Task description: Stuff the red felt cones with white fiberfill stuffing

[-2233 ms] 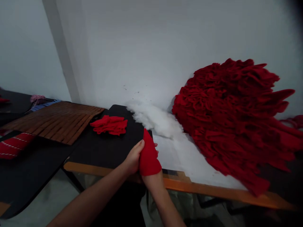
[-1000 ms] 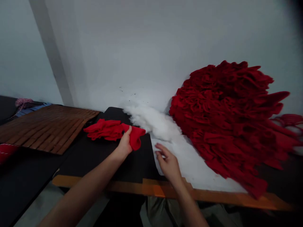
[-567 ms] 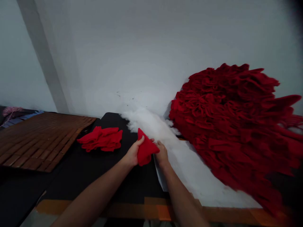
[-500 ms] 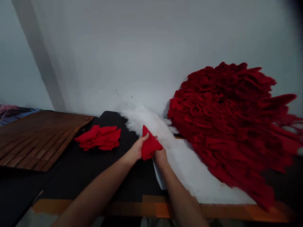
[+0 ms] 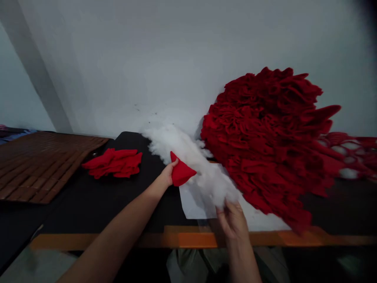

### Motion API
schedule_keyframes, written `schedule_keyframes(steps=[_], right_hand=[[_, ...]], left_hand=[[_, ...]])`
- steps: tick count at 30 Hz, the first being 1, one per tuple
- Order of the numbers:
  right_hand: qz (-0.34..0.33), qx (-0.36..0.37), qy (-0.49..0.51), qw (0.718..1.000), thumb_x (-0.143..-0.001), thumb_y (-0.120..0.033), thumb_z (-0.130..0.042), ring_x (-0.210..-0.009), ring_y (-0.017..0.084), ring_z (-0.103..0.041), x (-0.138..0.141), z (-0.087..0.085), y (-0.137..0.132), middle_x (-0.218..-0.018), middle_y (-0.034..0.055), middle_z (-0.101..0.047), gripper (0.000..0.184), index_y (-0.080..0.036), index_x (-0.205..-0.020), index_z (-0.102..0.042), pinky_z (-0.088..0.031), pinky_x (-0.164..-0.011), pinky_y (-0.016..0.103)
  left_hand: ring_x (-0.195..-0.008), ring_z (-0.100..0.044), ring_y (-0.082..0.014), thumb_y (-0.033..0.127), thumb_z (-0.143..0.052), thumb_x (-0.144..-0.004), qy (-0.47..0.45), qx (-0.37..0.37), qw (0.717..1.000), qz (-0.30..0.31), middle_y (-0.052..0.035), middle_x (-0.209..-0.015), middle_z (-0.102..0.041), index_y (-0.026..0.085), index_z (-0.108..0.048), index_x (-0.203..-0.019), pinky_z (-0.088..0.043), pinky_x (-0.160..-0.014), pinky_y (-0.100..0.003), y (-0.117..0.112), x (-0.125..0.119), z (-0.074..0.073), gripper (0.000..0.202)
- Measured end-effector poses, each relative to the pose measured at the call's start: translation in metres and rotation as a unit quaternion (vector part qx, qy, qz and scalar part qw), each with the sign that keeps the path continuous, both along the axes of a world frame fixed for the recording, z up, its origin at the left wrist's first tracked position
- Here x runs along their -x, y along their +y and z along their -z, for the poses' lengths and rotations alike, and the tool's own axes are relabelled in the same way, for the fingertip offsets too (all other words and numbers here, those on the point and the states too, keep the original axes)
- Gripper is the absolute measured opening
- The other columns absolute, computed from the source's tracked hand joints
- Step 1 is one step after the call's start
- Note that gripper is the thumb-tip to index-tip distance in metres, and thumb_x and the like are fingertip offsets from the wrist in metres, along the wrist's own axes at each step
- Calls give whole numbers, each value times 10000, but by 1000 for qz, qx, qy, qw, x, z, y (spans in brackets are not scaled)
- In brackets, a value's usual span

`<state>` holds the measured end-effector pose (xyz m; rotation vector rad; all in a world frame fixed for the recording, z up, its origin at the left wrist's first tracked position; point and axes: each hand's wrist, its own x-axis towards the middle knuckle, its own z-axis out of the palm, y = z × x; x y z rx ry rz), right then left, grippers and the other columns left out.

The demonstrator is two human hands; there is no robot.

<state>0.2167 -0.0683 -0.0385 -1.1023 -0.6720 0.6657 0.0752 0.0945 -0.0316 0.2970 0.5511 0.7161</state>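
My left hand (image 5: 167, 175) is closed on a small red felt piece (image 5: 182, 173), its thumb on the near face and one corner pointing right. Lower and to the right, my right hand (image 5: 235, 221) pinches the near end of a long heap of white fibre stuffing (image 5: 184, 144). The fluff spreads from the wall down over a white sheet (image 5: 193, 206). Left of my hands lies a small stack of red felt pieces (image 5: 116, 163).
A large mound of red felt pieces (image 5: 265, 137) leans against the wall on the right, with red-and-white items (image 5: 350, 151) beyond it. A brown slatted mat (image 5: 50, 161) covers the left. Orange-brown tape (image 5: 188, 239) runs along the black table's (image 5: 138, 212) front edge.
My right hand has left the red felt piece and moved down and right to the stuffing, taking hold of it. My left hand still holds the felt piece. The view has shifted slightly right.
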Motion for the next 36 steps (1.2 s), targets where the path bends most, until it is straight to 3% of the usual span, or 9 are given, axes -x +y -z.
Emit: schedule_keyframes(steps=[3,5,9,14,17,23,30,33,36], right_hand=[[-50,17,0,999,-532,-252,-647,-582,140,-598,11,-7,-25,-641,1,-654,214,-200,-739,-641,-504,-529,250],[-71,30,-137,987,-608,-242,-600,-683,172,-623,27,-11,-28,-730,27,-676,181,-199,-773,-662,-525,-626,305],[19,-10,-497,867,-762,-150,-432,-973,205,-573,62,-10,-17,-986,76,-647,262,-200,-878,-662,-466,-865,379],[41,-54,-650,757,-821,-78,-334,-983,211,-537,89,-5,-1,-911,122,-628,312,-139,-880,-634,-448,-867,367],[17,-58,-610,790,-796,-79,-334,-904,204,-549,95,-9,6,-811,99,-611,297,-155,-777,-621,-461,-801,340],[25,35,-306,951,-659,-98,-406,-806,162,-543,110,-20,20,-875,51,-574,284,-166,-912,-514,-455,-728,286],[128,47,-392,910,-685,-173,-453,-682,166,-474,115,-15,33,-689,5,-492,31,-202,-693,-446,-402,-651,285],[157,27,-458,875,-717,-178,-441,-704,181,-452,112,-10,38,-665,9,-474,92,-212,-635,-419,-391,-680,314],[145,31,-484,863,-729,-150,-415,-751,193,-469,107,-10,43,-723,34,-504,87,-200,-684,-470,-398,-704,336]], left_hand=[[-811,-634,-246,384,-517,-778,-49,-9,999,-10,-148,-869,-654,70,-540,-997,-492,-755,-372,-18,8,-11,383],[-821,-631,-261,404,-500,-782,-54,-14,998,3,-163,-880,-651,54,-536,-1020,-490,-754,-391,-31,13,-20,425],[-806,-632,-246,394,-471,-801,-47,-34,998,-1,-163,-853,-656,30,-537,-1038,-488,-755,-364,-53,18,-29,440],[-763,-634,-229,445,-479,-787,-20,-73,997,27,-169,-853,-657,31,-557,-1024,-483,-735,-331,-75,19,-27,483],[-717,-634,-207,483,-428,-803,-28,-83,994,62,-172,-847,-657,35,-569,-1007,-482,-692,-301,-83,21,-28,512],[-761,-622,-208,460,-408,-821,-44,-87,995,29,-154,-852,-648,60,-568,-979,-465,-733,-306,-86,25,-31,459],[-639,-556,-120,367,-576,-749,54,-140,982,-118,-30,-742,-582,150,-496,-906,-445,-693,-261,-76,25,-15,279],[-689,-545,-102,329,-640,-696,164,-233,929,-238,-6,-799,-555,184,-414,-958,-436,-696,-239,-74,27,-6,375],[-735,-539,-103,350,-592,-727,204,-348,891,-211,-1,-824,-542,191,-398,-980,-430,-714,-238,-77,33,-3,356]])
